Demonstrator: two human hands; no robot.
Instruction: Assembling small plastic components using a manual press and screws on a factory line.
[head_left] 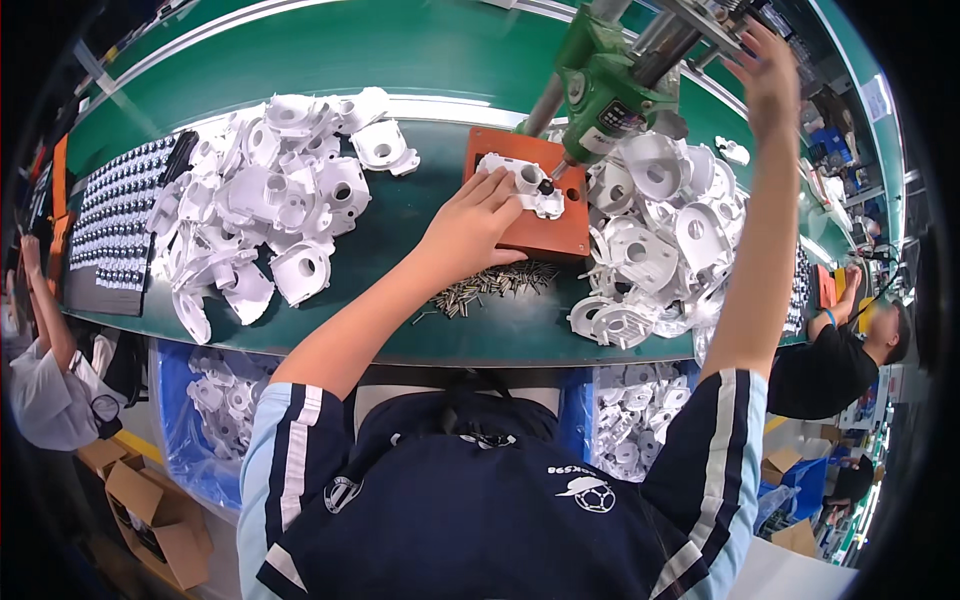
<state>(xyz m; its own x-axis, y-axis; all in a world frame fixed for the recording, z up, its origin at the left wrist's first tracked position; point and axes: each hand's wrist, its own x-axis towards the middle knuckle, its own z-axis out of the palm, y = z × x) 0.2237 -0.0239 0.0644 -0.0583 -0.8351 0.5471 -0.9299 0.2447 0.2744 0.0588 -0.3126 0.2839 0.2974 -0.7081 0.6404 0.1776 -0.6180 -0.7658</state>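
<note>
My left hand point(478, 222) lies over a white plastic housing point(512, 168), its fingers bent across the part and its thumb by the near edge of the orange fixture block point(485, 145). The housing rests on that block, with a small black piece point(546, 187) showing on it. Above the housing's right side stands a green bench press point(600, 100), its pointed tip close to the black piece. My right hand point(770, 80) is raised at the press's upper right, fingers apart beside its metal top parts. Whether it touches a lever there is hard to see.
Small metal pins point(490, 288) lie heaped before the block. White housings are piled on the left point(270, 190) and right point(650, 240). A dark tray point(115, 220) of small parts sits far left. Blue bins point(180, 420) stand below the table edge. Other people work at both sides.
</note>
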